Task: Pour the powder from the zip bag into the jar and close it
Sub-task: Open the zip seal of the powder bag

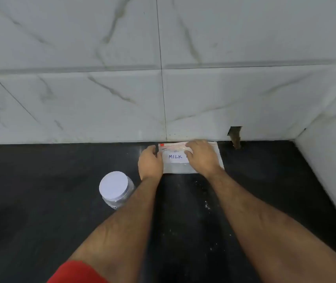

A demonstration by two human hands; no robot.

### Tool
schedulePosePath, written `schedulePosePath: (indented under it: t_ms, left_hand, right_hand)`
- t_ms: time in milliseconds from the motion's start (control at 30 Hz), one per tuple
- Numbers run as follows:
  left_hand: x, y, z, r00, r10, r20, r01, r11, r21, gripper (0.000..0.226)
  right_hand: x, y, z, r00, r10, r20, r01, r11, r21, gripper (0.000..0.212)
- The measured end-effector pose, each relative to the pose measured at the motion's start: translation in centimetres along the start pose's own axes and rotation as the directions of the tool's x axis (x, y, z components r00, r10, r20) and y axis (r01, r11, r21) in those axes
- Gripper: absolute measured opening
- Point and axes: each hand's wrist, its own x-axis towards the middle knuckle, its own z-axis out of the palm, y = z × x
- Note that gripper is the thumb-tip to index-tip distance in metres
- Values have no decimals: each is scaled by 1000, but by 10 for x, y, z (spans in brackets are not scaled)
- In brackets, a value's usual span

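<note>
A clear zip bag with a white label reading "MILK" lies flat on the black counter against the back wall. My left hand grips its left edge. My right hand rests on top of the bag near its zip edge, fingers curled onto the plastic and covering part of the label. A clear plastic jar with a white lid on it stands upright to the left of my left forearm, apart from both hands.
The black counter meets white marble wall tiles behind and a side wall at the right. A small notch in the tile sits right of the bag. White specks of powder dot the counter.
</note>
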Motion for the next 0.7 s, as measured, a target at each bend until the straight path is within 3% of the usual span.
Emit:
schedulePosePath:
  t_ms: [167,433,600,700]
  left_hand:
    - [37,1,16,980,-195,-43,192,979,-65,39]
    - [66,-11,39,971,-237,-37,233,968,-89,34]
    - [66,-14,42,957,-288,-29,269,922,-278,19]
    - [59,-11,38,958,-285,40,274,860,-431,16]
  right_hand:
    - [48,-15,18,997,-63,36,60,995,76,20]
    - [71,-5,50,992,-123,12,123,992,3,23]
    - [71,-4,51,994,-111,2,111,994,-15,27]
    - [69,-5,38,999,-42,19,41,996,76,30]
